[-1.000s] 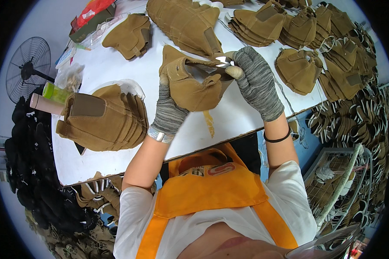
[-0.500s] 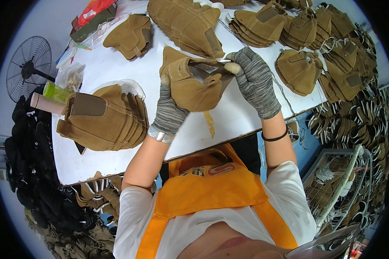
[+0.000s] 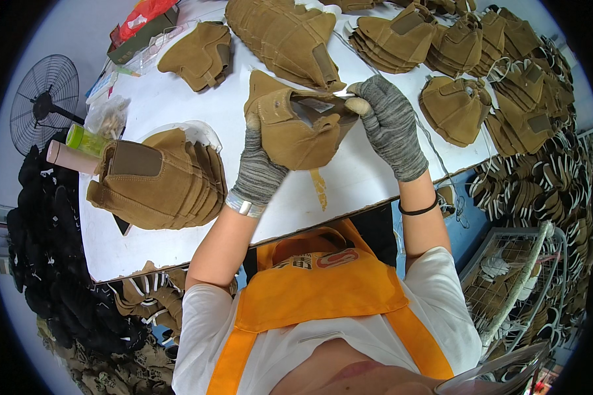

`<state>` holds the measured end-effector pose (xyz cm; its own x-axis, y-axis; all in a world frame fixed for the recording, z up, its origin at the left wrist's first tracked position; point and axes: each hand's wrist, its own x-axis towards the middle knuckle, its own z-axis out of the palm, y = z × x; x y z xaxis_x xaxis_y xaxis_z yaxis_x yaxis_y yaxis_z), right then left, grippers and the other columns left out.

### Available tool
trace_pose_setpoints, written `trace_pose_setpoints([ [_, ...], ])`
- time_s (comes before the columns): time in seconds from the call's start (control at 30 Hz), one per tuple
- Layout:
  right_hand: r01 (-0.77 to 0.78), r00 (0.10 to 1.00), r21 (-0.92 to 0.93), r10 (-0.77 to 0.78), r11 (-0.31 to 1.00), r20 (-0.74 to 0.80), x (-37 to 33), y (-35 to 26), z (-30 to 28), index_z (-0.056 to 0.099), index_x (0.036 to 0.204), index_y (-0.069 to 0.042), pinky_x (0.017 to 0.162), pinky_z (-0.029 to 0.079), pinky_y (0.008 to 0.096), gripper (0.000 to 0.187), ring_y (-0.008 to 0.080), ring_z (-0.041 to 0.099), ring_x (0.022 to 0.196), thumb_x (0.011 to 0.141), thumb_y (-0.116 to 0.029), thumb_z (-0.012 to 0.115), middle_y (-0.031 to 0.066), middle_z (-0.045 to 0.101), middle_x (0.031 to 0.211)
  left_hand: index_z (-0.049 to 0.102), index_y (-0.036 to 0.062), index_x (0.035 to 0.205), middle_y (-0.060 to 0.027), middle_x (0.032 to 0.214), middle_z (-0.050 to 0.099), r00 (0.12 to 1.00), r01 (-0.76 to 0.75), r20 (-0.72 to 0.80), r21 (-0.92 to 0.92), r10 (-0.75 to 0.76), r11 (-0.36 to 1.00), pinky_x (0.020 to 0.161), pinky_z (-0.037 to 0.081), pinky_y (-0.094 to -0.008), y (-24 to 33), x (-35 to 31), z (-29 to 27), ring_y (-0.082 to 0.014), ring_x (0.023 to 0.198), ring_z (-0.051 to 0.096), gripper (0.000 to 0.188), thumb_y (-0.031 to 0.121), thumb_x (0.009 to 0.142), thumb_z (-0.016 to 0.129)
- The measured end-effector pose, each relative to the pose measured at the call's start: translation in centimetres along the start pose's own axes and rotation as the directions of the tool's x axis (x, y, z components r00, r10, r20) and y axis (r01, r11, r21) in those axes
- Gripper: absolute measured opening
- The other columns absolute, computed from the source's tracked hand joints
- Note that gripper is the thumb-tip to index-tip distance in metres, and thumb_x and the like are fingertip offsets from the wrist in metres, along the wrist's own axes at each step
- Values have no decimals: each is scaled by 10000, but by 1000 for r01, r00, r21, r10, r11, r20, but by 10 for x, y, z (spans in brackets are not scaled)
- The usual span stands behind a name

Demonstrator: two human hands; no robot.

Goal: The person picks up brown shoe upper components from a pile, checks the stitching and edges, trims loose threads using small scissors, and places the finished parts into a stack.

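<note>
A: Where is the brown shoe upper (image 3: 300,148) held?

B: It is held above the white table (image 3: 362,181), on the near-edge side, with its opening turned upward. Its left side is gripped by the gloved left hand (image 3: 260,164), thumb laid along the outside; the fingers beneath are mostly hidden.

A: And the other side?

B: At the rim, a small pale tool (image 3: 342,94) is pinched between thumb and forefinger of the gloved right hand (image 3: 390,128). Its kind cannot be told, as most of it is covered.

A: Is anything in the way?

B: The far side is crowded by a long stack of uppers (image 3: 280,39), its near end just behind the pale tool; whether they touch cannot be told. Beside the right hand, a thin cord (image 3: 431,139) is trailed toward the right edge.

A: What is kept along the edges?

B: By the left edge, toward the near corner, a thick pile of uppers (image 3: 155,191) is set, with a green-topped bottle (image 3: 85,141) and a pink bottle (image 3: 71,158) just beside it. At the far left corner, a box (image 3: 143,36) is topped by a red bag (image 3: 145,16). Toward the right edge, a smaller bundle (image 3: 456,110) is placed. Beyond the left edge, a black fan (image 3: 43,105) is seen.
</note>
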<state>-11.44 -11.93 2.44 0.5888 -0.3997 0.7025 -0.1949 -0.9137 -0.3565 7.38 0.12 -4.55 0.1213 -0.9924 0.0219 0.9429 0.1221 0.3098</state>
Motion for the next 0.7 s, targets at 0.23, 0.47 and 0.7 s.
trace_pose_setpoints([
  [0.23,-458,868,155,478,875,-135,-32,18,2,617,1153,-5,898,459,333,348,217,583,935,979,-295,535,139,621,988,380,160,1416,-119,1441,421,997,-22,-72,-59,17,998,1132,337,-466,1,-7,-4,-302,1316,421,683,567,893,547],
  [0.47,-463,843,-429,534,776,56,-96,91,7,658,1150,-79,847,501,396,287,306,620,927,909,-225,602,168,640,1041,315,99,1441,-124,1425,417,1000,-1,3,-174,1,985,1105,384,-447,-2,-14,-1,-281,1312,420,661,474,934,514],
  [0.7,-548,820,219,570,807,-51,-60,18,-2,656,966,-12,751,485,328,448,192,576,759,971,-440,524,88,614,786,296,64,1440,-139,1420,413,999,-30,-27,98,33,995,1132,344,-409,-8,-18,1,-275,1306,422,744,514,906,551],
])
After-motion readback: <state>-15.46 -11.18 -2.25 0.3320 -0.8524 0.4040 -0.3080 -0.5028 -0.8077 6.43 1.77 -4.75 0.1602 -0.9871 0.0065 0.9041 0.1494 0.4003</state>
